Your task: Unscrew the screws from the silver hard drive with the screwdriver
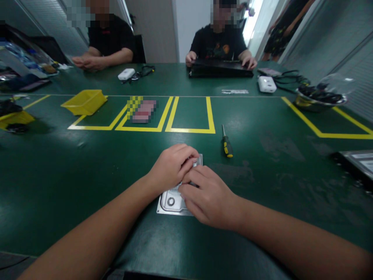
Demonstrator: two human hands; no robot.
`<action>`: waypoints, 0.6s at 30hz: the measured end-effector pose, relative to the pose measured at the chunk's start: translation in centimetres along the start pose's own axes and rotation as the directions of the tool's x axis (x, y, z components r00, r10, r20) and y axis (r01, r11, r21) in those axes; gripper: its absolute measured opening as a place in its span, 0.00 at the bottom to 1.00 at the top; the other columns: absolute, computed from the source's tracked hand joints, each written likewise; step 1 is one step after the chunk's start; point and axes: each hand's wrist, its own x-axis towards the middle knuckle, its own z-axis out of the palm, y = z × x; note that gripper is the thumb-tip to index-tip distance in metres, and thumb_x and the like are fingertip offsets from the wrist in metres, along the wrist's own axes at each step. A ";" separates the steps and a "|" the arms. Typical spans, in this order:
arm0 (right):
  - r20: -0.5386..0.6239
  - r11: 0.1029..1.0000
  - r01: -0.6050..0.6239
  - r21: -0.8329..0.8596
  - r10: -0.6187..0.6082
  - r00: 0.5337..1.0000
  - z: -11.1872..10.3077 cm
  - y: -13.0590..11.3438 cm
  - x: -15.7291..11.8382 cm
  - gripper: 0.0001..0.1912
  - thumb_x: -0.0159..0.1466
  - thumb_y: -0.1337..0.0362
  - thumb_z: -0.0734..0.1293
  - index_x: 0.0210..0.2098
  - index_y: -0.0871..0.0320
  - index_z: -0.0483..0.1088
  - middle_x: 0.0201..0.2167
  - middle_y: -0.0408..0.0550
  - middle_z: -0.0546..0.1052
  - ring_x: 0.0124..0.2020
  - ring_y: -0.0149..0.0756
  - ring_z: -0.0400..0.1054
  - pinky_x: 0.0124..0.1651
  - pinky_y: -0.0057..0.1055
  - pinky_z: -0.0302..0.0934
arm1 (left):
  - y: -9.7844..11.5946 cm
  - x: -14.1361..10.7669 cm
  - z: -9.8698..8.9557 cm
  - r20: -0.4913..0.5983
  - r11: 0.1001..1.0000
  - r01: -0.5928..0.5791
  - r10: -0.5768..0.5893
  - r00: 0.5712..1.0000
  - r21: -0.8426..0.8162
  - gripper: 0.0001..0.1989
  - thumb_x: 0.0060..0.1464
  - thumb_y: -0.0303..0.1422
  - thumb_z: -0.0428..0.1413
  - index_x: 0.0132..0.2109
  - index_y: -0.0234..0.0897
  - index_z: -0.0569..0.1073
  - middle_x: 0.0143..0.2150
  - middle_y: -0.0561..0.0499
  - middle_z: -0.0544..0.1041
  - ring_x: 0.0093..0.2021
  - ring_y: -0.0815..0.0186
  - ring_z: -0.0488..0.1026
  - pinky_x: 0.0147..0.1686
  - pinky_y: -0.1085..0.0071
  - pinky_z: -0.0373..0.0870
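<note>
- Drive (178, 207) lies on the bench (72, 167), long axis running away from the wearer.
- Left hand (176, 167) curls over its far half, right hand (210, 196) its near right side; any pinch hidden.

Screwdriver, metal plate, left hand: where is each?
Screwdriver (227, 146): head view, on the handle.
Metal plate (176, 202): head view, on its exposed near-left part.
Left hand (174, 165): head view, on its back.
</note>
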 end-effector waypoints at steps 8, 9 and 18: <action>0.021 1.000 -0.008 -0.007 0.009 1.000 -0.1 0.0 0.0 0.12 0.66 0.66 0.59 0.32 0.61 0.72 0.33 0.52 0.70 0.37 0.38 0.58 0.44 0.38 0.58 | 0.0 0.0 0.0 0.007 1.000 -0.003 0.003 1.000 0.004 0.07 0.63 0.29 0.51 0.41 0.35 0.73 0.38 0.50 0.76 0.40 0.64 0.72 0.40 0.67 0.67; 0.023 1.000 -0.010 -0.006 0.011 1.000 -0.1 -0.1 0.0 0.12 0.66 0.66 0.59 0.32 0.61 0.72 0.33 0.52 0.70 0.37 0.38 0.58 0.44 0.37 0.58 | 0.0 0.0 0.0 0.005 1.000 -0.003 0.003 1.000 0.005 0.07 0.63 0.29 0.51 0.41 0.35 0.73 0.38 0.50 0.76 0.40 0.64 0.72 0.40 0.67 0.67; 0.013 1.000 0.006 -0.007 -0.006 1.000 -0.1 0.0 0.0 0.12 0.66 0.66 0.58 0.33 0.61 0.72 0.32 0.52 0.70 0.37 0.38 0.57 0.45 0.37 0.58 | -0.1 -0.1 0.0 -0.002 1.000 -0.011 0.011 1.000 0.000 0.07 0.63 0.28 0.51 0.41 0.35 0.73 0.37 0.51 0.76 0.39 0.65 0.72 0.39 0.68 0.67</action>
